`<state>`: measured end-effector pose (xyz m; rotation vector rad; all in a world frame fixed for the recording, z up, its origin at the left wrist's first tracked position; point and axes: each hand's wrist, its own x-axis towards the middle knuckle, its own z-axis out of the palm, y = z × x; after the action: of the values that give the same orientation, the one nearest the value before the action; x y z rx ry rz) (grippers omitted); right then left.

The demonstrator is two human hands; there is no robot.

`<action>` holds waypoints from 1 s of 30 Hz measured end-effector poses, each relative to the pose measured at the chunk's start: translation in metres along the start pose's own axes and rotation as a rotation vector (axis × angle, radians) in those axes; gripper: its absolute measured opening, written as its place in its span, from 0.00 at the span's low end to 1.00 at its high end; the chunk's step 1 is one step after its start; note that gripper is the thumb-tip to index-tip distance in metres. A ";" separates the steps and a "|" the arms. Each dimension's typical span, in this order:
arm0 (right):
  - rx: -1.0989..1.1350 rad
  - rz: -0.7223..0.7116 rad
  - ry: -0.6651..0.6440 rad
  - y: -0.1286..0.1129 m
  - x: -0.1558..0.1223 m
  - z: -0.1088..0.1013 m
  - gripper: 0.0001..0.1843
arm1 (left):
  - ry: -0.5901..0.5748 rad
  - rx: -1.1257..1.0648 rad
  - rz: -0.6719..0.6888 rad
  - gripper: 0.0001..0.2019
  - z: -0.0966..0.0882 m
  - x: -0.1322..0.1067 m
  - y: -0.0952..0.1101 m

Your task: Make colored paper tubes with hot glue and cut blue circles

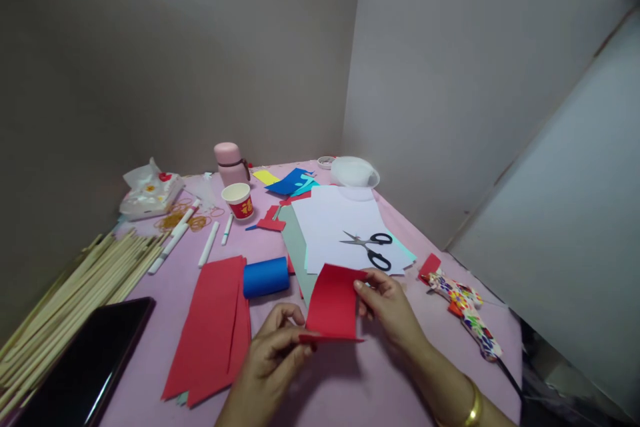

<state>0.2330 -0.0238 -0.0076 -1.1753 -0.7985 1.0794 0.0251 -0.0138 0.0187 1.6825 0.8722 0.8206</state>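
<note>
Here, red paper [334, 303] sits pinched between left hand [273, 353] and right hand [387, 303].

scissors [367, 247] on white paper [327, 220] | blue roll [266, 277] | paper cup [239, 201] | pink flask [230, 163] | sticks [75, 290]

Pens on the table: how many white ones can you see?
3. Left pen lies beside the sticks; middle pen right of it; right pen below the cup. The left one could be two lying together; others may be hidden.
</note>
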 end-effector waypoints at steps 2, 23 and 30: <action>-0.050 -0.046 -0.020 -0.003 -0.006 0.001 0.10 | -0.001 -0.046 -0.087 0.10 0.002 0.000 0.002; -0.134 0.046 -0.114 0.008 -0.019 0.009 0.16 | 0.092 -0.227 -0.446 0.21 0.008 -0.005 -0.005; -0.097 0.044 -0.109 0.007 -0.020 0.009 0.16 | 0.086 -0.182 -0.429 0.18 0.006 -0.003 0.002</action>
<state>0.2171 -0.0400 -0.0112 -1.2285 -0.9219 1.1599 0.0288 -0.0194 0.0188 1.2473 1.1323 0.6569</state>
